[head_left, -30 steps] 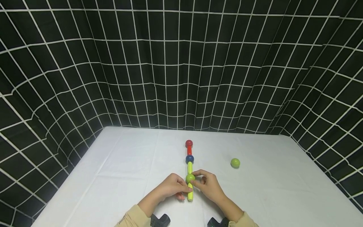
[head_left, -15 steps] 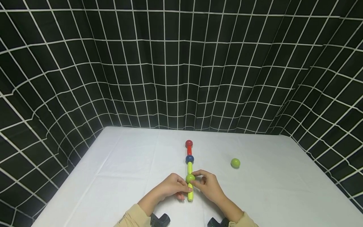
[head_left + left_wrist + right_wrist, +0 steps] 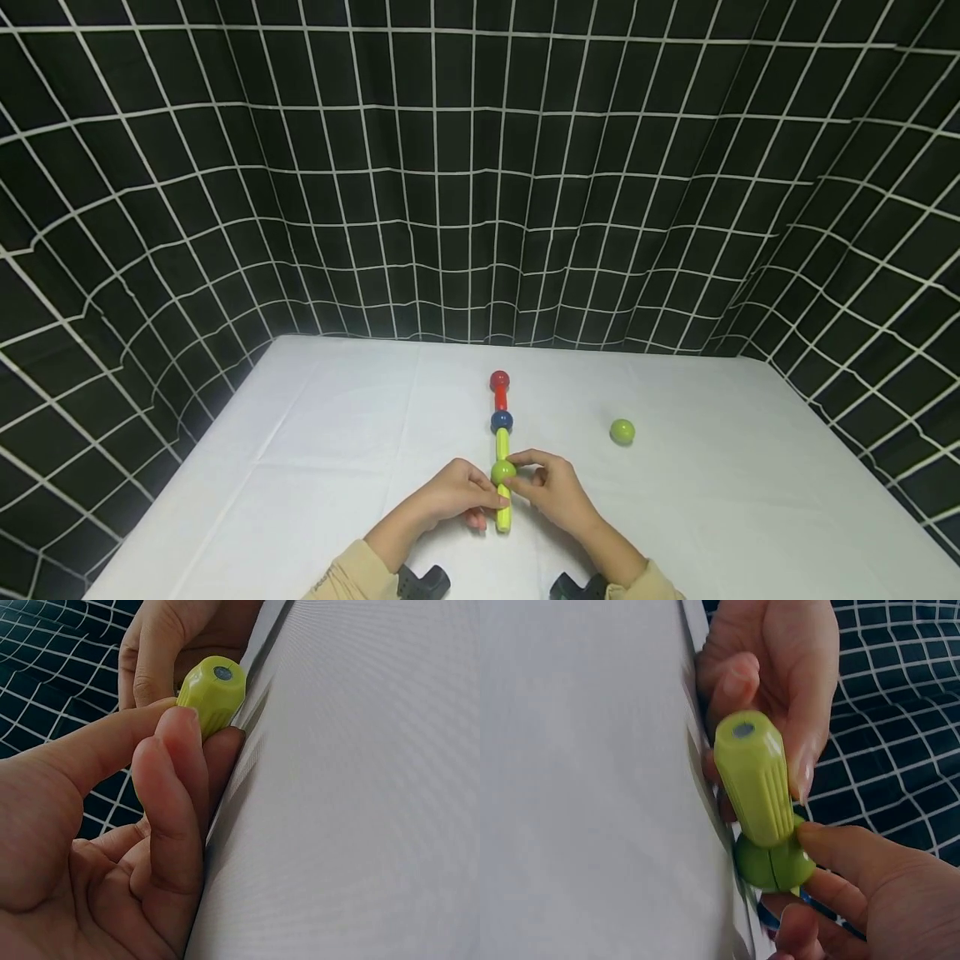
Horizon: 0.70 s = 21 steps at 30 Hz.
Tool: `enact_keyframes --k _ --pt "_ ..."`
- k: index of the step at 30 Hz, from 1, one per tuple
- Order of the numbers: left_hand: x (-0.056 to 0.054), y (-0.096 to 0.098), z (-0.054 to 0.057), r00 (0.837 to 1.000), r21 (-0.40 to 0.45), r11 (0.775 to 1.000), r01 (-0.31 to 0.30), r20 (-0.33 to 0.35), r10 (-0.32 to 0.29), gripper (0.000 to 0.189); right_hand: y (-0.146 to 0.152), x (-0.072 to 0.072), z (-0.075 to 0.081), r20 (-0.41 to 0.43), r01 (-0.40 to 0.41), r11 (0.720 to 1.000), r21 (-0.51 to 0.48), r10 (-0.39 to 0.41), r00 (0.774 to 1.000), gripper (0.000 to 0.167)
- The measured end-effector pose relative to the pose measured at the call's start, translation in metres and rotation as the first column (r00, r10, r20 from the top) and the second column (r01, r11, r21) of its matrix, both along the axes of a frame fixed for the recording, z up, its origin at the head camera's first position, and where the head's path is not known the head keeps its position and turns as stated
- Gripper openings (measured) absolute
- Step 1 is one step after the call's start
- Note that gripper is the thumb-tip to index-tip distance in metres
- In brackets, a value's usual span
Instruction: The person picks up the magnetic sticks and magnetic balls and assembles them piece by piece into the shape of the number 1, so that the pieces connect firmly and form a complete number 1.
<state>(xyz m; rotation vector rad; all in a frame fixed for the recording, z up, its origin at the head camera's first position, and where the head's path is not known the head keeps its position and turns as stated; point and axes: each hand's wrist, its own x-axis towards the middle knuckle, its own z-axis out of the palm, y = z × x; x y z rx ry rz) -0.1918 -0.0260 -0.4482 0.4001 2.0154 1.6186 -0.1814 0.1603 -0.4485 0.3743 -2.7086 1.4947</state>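
Observation:
A straight line of toy rods and balls lies on the table. From the far end it runs red ball [image 3: 499, 380], red rod [image 3: 501, 399], blue ball [image 3: 502, 420], yellow-green rod [image 3: 502, 443], green ball [image 3: 502, 472] and a nearer yellow-green rod [image 3: 503, 524]. My left hand [image 3: 456, 492] pinches the nearer rod between thumb and finger. Thumb and fingers of my right hand [image 3: 553, 493] grip the green ball where that rod meets it. A grey metal disc [image 3: 742, 730] shows in the rod's near end in the right wrist view. Fingers partly hide the rod in the left wrist view.
A loose green ball [image 3: 622, 431] lies on the table to the right of the line. White cloth covers the table [image 3: 337, 442]. A black curtain with a white grid [image 3: 480, 200] stands round the back and sides.

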Motion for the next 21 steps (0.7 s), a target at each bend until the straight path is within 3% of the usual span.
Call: enact_keyframes --k 4,8,14,21 --pt "0.000 0.000 0.000 1.000 -0.005 1.000 -0.001 -0.001 0.001 0.018 0.007 -0.004 0.002 0.033 0.036 0.999 -0.017 -0.035 0.999 0.028" --pt "0.000 0.001 -0.001 1.000 -0.013 1.000 -0.006 0.001 0.006 0.017 0.017 -0.009 0.003 0.067 0.121 0.991 -0.049 -0.118 0.991 0.027" --pt "0.000 0.000 0.000 1.000 -0.014 1.000 -0.010 0.015 0.011 0.016 0.033 -0.018 0.003 0.061 0.233 0.972 -0.016 -0.232 0.971 0.026" --pt "0.000 0.001 0.000 1.000 -0.027 1.000 -0.015 0.011 0.015 0.017 0.052 -0.026 0.004 0.041 0.301 0.954 -0.013 -0.300 0.953 0.028"
